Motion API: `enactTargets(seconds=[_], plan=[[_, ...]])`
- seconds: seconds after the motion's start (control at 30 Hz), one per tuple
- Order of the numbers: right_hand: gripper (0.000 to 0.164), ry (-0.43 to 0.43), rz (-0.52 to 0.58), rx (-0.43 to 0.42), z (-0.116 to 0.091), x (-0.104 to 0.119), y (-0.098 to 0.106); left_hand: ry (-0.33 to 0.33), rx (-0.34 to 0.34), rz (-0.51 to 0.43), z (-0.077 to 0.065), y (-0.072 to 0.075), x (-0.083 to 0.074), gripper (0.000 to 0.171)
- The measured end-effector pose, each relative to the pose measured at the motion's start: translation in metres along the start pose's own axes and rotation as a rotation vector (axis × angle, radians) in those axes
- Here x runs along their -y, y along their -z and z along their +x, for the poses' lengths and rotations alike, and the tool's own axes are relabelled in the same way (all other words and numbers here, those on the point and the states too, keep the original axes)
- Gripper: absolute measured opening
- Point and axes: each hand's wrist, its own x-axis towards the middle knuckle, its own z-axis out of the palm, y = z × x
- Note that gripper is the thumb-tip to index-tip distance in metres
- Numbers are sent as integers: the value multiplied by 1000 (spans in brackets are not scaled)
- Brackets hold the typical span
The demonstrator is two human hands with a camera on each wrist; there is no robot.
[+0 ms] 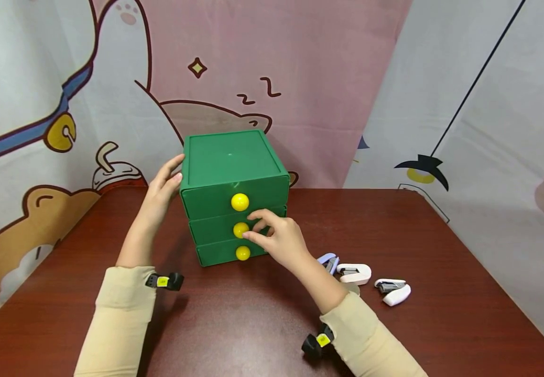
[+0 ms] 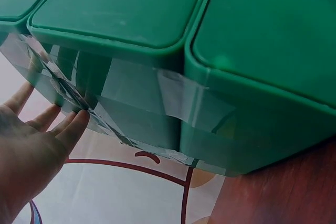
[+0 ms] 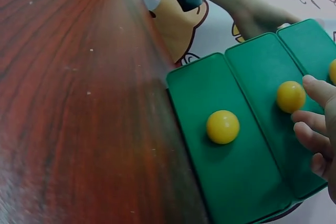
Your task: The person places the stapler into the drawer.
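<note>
Slip and skid look the likeliest troubles

The green drawer unit (image 1: 229, 157) stands on the bench (image 1: 442, 241), the left hand (image 1: 160, 191) laying outstretched fingers against its side. The right hand (image 1: 281, 235) holds thumb and fingers parted around the yellow middle knob (image 1: 239, 229); firm contact is unclear. A hasty pull could slide off that smooth ball; light bracing might let everything skid.

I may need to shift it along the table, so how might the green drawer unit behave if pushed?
The green drawer unit looks like moulded plastic, so it is probably light for its size, unless hidden contents weigh it down. Its wide, boxy shape suggests sliding rather than tipping. The glossy tabletop may let it skid easily.
</note>
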Motion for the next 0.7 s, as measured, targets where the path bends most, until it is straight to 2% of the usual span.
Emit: enactTargets(seconds=[0.2,0.37,0.7], plan=[[29,-84,103,54,-3,-7,-10,-4,7,-17,0,0,1,51],[30,-112,164,69,-3,-8,-17,-9,12,-23,0,0,0,52],[28,-59,190,60,-13,-3,-11,8,19,-7,-1,1,1,52]])
